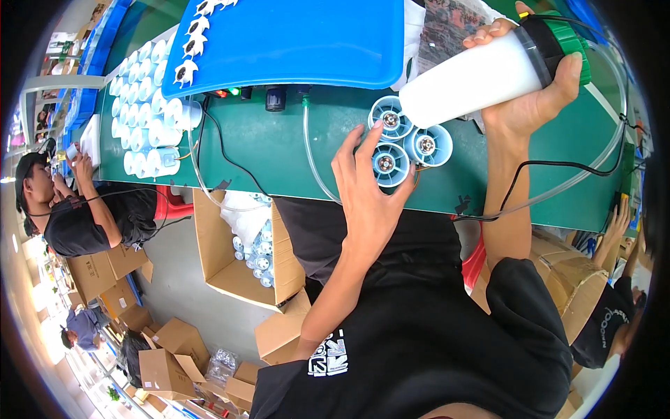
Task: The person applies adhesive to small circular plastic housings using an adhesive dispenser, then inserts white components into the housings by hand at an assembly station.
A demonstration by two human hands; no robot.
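My right hand is wrapped round a large white cartridge with a black and green cap. The cartridge tilts down to the left over a cluster of light-blue round housings, and its tip is out of sight. Three of them stand side by side on the green bench: an upper one, a right one and a near one, each with spokes and a metal centre. My left hand spans the near housing, with the thumb on its right side and fingertips at its upper left edge.
A blue tray with white star-shaped parts sits at the back. Many light-blue cups stand in rows at left. Clear hose and black cable cross the bench. Below, a cardboard box holds similar parts; co-workers sit both sides.
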